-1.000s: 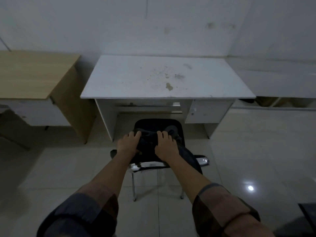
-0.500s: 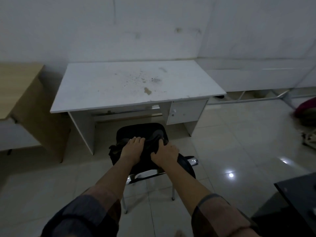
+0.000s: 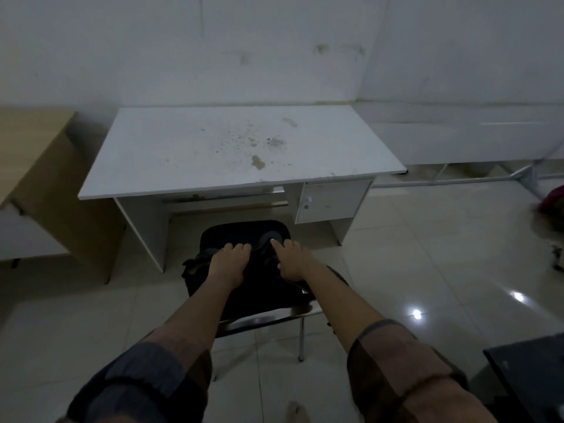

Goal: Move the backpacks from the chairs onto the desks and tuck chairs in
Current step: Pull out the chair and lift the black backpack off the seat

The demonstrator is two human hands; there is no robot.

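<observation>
The soft black fabric backpack (image 3: 244, 270) sits on the chrome-legged black chair (image 3: 268, 319) at lower centre, below the stained white desk (image 3: 213, 154). The left hand (image 3: 229, 262) curls into it; the right hand (image 3: 288, 259) pinches its top. A shallow grip could let the slack fabric slip, or a trailing strap snag the chair.

Wooden desk (image 3: 27, 154) cut off at left edge — backpack (image 3: 262, 282) partly hidden under both hands.
</observation>
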